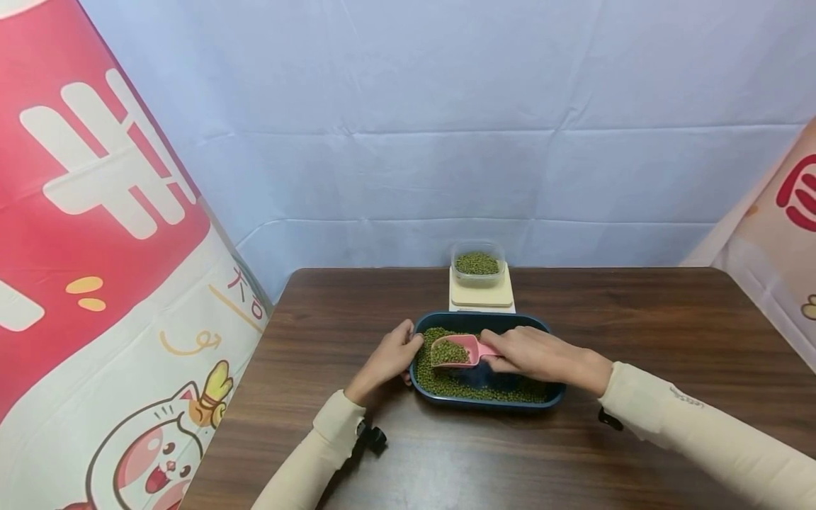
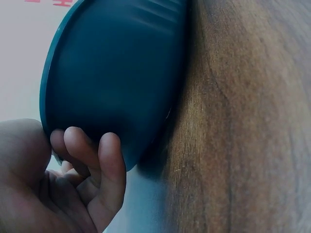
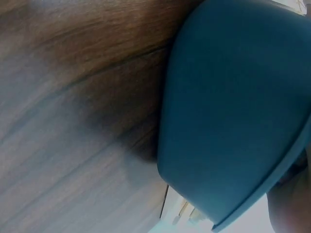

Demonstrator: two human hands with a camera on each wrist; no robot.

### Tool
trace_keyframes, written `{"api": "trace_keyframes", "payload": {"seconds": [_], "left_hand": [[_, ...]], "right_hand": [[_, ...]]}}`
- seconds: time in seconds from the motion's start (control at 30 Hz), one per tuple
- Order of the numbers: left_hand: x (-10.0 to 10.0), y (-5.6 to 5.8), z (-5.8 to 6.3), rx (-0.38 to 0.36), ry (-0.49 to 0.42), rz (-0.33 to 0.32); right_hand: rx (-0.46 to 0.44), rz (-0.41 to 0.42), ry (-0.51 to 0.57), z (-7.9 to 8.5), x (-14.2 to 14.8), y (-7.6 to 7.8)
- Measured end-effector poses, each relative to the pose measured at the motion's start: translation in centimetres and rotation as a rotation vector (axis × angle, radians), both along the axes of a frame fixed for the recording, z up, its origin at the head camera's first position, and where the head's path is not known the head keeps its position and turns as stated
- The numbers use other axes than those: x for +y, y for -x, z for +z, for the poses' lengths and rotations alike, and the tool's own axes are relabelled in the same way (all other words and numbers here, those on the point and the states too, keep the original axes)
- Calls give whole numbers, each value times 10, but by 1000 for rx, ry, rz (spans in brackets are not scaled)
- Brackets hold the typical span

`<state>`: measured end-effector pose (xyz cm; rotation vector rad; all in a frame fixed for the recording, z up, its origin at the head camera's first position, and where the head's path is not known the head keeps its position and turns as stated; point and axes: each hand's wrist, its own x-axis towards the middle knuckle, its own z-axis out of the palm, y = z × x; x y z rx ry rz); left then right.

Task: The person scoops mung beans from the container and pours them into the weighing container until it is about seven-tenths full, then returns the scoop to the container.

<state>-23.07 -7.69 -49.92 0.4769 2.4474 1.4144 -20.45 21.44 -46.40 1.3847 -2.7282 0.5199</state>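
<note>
A dark blue tub [image 1: 487, 323] of green mung beans [image 1: 440, 384] stands on the table. My left hand [image 1: 390, 355] grips the tub's left end, its thumb at the rim. In the left wrist view, several bent fingers [image 2: 111, 150] lie against the outer wall of the tub [image 2: 116, 68]. Over the tub, my right hand [image 1: 535, 353] holds a pink scoop [image 1: 472, 347] by its handle, with beans heaped in the bowl pointing left. The tub's outer side [image 3: 233, 111] fills much of the right wrist view and largely hides that hand.
Directly behind the tub is a pale yellow kitchen scale [image 1: 481, 295]. A clear plastic container [image 1: 500, 251], partly filled with beans, sits on it. The brown wooden table [image 1: 331, 319] ends at a white cloth backdrop [image 1: 382, 177], with printed cloths hanging at both sides.
</note>
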Motion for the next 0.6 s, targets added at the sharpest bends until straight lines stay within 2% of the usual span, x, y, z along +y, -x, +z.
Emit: {"api": "trace_keyframes", "payload": {"seconds": [0.6], "left_hand": [[0, 0, 0, -12, -9, -4]], "right_hand": [[1, -38, -7, 5, 10, 6]]}}
